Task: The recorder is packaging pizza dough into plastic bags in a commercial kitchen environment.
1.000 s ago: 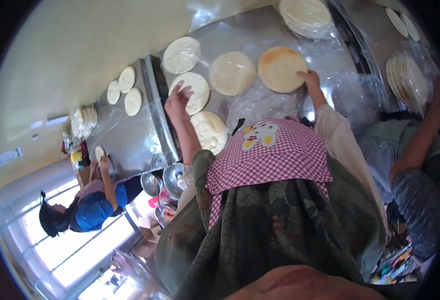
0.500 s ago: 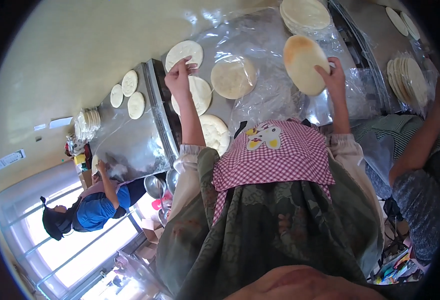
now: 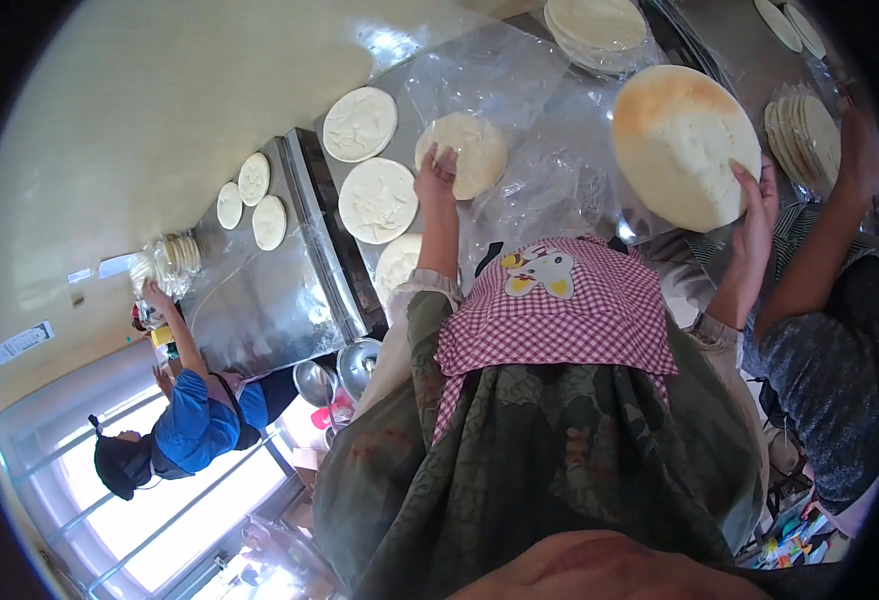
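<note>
My right hand [image 3: 757, 210] grips the lower right edge of a round flatbread [image 3: 685, 150], pale with a browned upper left part, raised above the metal table. My left hand [image 3: 437, 178] is closed, fingertips curled together at the left edge of another flatbread [image 3: 475, 155] that lies under clear plastic film [image 3: 460, 80]. Whether the fingers pinch the film is hard to see. Left of that hand, pale flatbreads [image 3: 378, 200] lie in a column on the table, the lowest partly behind my forearm.
Crumpled clear plastic [image 3: 540, 200] covers the table's middle. A bagged flatbread stack [image 3: 597, 25] stands at the far right. A co-worker's arm [image 3: 820, 250] reaches in beside a second stack [image 3: 805, 135]. At left, another person [image 3: 195, 420] works at a second metal table [image 3: 250, 285].
My right hand has brought the flatbread right and closer. My left hand has moved right and down, from the upper left flatbread to the film-covered one. The person at left reaches toward a bagged stack.
</note>
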A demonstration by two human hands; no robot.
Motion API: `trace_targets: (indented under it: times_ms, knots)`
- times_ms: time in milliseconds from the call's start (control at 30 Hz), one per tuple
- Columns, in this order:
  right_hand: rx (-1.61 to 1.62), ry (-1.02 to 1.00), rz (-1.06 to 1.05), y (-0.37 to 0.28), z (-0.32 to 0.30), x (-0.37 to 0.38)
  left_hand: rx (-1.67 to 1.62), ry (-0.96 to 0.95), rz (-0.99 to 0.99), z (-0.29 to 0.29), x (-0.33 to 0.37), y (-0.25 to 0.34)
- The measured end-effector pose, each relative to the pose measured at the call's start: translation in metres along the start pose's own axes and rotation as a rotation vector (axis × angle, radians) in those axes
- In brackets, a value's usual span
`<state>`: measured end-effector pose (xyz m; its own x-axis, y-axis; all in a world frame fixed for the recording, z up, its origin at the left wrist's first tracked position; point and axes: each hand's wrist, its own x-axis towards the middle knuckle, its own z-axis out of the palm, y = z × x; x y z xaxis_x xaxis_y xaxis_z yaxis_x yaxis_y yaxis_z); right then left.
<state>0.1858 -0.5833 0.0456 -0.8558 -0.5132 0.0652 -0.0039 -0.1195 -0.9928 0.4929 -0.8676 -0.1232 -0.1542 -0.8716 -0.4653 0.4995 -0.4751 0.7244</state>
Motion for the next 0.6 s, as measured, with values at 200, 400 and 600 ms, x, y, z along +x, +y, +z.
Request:
trace_targets:
  times_ms: [200,400,600]
  knots:
    - [0.523,-0.216,0.731,0.076,0.043,-0.019,0.045,-0.016,-0.149,-0.014,-0.042,-0.056]
    - [0.653,-0.397,1.159,0.114,0.088,-0.074,0.193,-0.158,0.001,-0.003,-0.048,-0.086]
    - [0.632,-0.377,1.115,0.136,0.106,-0.065,-0.03,-0.224,0.053,-0.004,-0.038,-0.069]
